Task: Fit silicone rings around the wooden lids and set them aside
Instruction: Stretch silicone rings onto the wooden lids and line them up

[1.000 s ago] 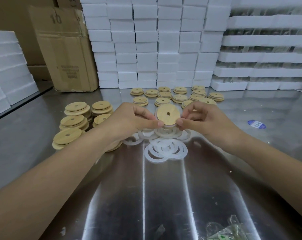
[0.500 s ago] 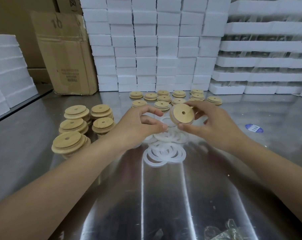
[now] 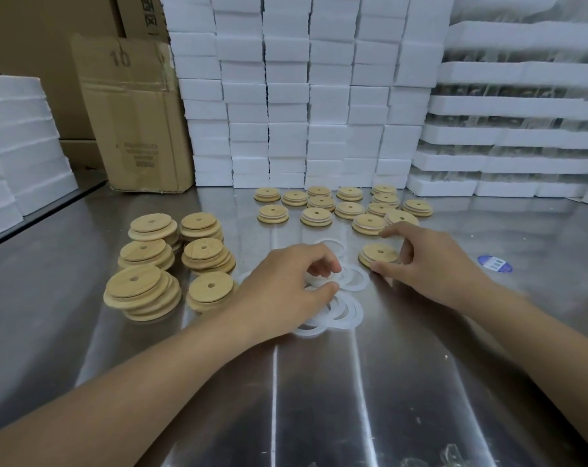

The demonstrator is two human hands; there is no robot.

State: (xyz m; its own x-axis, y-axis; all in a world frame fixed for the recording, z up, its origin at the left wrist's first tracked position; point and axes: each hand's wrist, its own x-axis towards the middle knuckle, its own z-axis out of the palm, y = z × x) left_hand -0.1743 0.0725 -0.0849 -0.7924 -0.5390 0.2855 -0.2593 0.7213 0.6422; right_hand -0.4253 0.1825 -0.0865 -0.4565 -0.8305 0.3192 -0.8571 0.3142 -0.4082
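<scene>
Crumpled clear plastic wrap at near edge of shiny steel table. Both bare forearms reaching in from near side, palms down.

Left hand low over pile of flat white silicone rings at table centre; fingers curled, thumb and fingertips pinching uppermost ring.

Right hand just right of pile, arched round round wooden lid with centre hole, lying flat on table. Thumb against lid's near rim, index finger stretched out past its far side, other fingers curled at its right edge; real grip or not, cannot tell.

Left of rings: stacks of bare wooden lids. Right: blue oval sticker.

Farther: low lids with white edging, spread singly. Behind: brown cardboard box, wall of white foam blocks.
</scene>
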